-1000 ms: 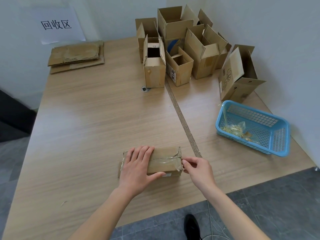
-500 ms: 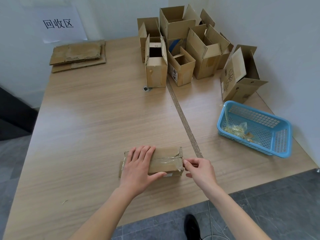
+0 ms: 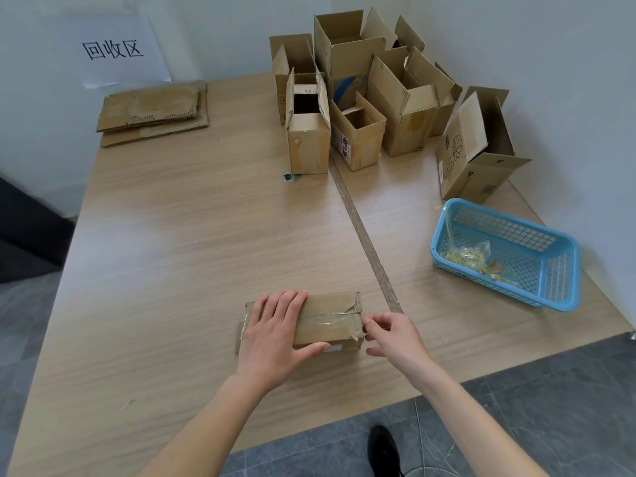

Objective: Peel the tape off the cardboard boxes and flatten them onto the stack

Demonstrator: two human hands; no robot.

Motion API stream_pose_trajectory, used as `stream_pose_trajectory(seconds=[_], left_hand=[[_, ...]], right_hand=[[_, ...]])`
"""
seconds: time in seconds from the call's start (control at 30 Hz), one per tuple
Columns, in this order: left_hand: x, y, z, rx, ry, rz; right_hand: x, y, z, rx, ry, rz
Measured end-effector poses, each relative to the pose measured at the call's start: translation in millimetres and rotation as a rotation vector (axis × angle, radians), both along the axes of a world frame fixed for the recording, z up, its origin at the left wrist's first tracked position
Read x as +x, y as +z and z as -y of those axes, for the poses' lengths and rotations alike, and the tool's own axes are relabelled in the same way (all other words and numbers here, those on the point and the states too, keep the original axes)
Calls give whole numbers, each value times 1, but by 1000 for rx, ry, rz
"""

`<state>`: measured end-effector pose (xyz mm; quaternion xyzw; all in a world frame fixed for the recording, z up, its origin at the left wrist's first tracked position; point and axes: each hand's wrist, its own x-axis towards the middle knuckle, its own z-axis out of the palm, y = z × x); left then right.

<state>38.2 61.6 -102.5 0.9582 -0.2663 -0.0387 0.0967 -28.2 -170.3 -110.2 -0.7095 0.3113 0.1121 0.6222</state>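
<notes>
A: Where is your box right now?

B: The taped box (image 3: 323, 321) lies on the table (image 3: 179, 256) near your edge. Your left hand (image 3: 275, 335) rests flat on its left half, fingers straight and thumb along the near side, pressing it down.

A: And your other hand?

B: Your right hand (image 3: 392, 333) sits at the box's right end, fingertips pinching the loose tape (image 3: 330, 320) at that edge.

A: What else is around you?

B: The stack of flattened cardboard (image 3: 153, 111) lies at the far left corner under a paper sign (image 3: 113, 51). Open boxes (image 3: 364, 98) crowd the far right, and a blue basket (image 3: 509, 253) holding peeled tape scraps sits on your right.
</notes>
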Motion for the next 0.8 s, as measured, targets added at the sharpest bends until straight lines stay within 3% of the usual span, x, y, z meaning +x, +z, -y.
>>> stream_pose_trajectory(seconds=[0.43,0.8], left_hand=[[-1,1,0,-4,-3,-6],[-1,2,0,8,-1,-10]], right_hand=[[-5,1,5,109,-92,3],[2,1,7,109,38,-34]])
